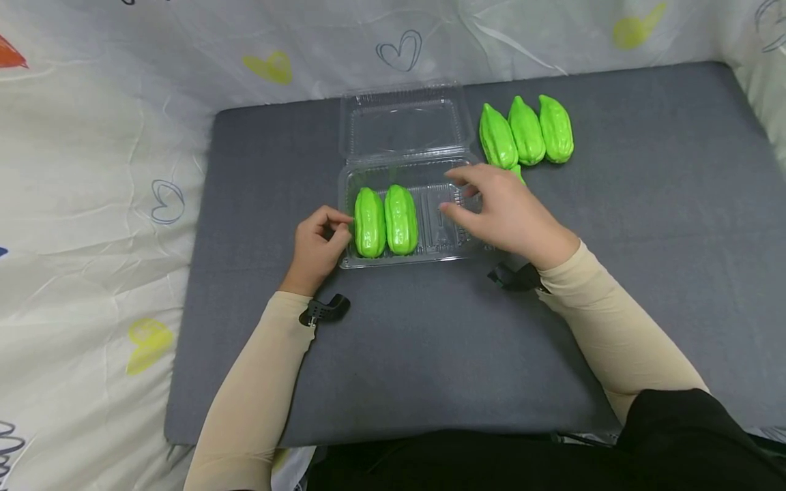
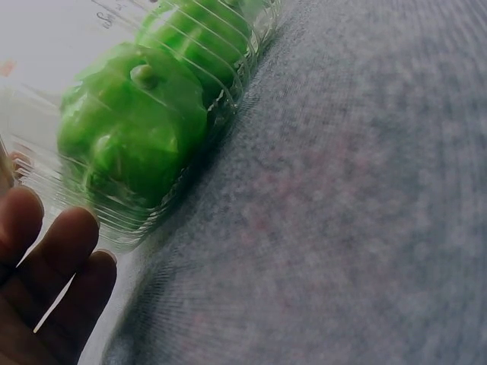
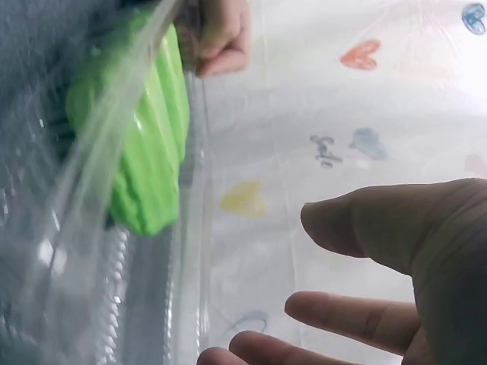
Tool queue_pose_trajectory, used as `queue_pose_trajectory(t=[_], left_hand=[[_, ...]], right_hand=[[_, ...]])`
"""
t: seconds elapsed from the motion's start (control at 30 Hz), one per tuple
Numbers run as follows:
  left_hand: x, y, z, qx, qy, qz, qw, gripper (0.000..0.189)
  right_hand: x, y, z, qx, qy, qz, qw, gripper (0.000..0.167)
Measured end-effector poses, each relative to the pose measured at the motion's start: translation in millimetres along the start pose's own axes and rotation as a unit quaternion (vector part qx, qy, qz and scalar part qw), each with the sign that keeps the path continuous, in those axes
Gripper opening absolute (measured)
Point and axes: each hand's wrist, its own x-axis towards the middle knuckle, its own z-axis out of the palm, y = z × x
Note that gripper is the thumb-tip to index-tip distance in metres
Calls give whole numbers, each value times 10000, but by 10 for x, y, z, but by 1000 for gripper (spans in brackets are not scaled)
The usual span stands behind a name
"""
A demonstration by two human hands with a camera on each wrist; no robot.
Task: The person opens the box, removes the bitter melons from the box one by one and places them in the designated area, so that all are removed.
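A clear plastic clamshell box (image 1: 430,258) lies with its lid (image 1: 402,129) folded back. Two glossy green ribbed fruits, star-fruit-like in shape, stand side by side in its left part: a left fruit (image 1: 370,224) and a right one (image 1: 401,219). My left hand (image 1: 316,245) pinches the box's left rim between thumb and forefinger; in the left wrist view its other fingers (image 2: 68,243) spread beside the wall. Over the box's right part hovers my right hand (image 1: 506,215), thumb and fingers apart, holding nothing. The right wrist view shows it with the same gap (image 3: 342,281).
Three more green fruits (image 1: 526,131) lie in a row on the grey table (image 1: 645,204), right of the lid. Part of another green fruit (image 1: 518,172) peeks out behind my right hand. A white curtain (image 1: 344,41) with drawn hearts borders the table's back and left.
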Motion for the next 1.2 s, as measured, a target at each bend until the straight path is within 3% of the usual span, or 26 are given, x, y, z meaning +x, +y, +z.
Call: queue_pose_trajectory(t=[0.17, 0.5, 0.83, 1.2], left_hand=[[1, 49, 0, 89, 44, -128, 9999, 19], [17, 387, 30, -44, -86, -77, 9999, 17], [23, 424, 40, -5, -50, 19, 10000, 17], [12, 395, 18, 26, -43, -12, 10000, 17]], right_hand=[[-2, -48, 91, 15, -166, -223, 9996, 52], [-6, -65, 158, -22, -483, -2, 9988, 55], [74, -146, 192, -42, -879, 193, 9959, 61], [275, -312, 277, -91, -1036, 370, 9939, 62]])
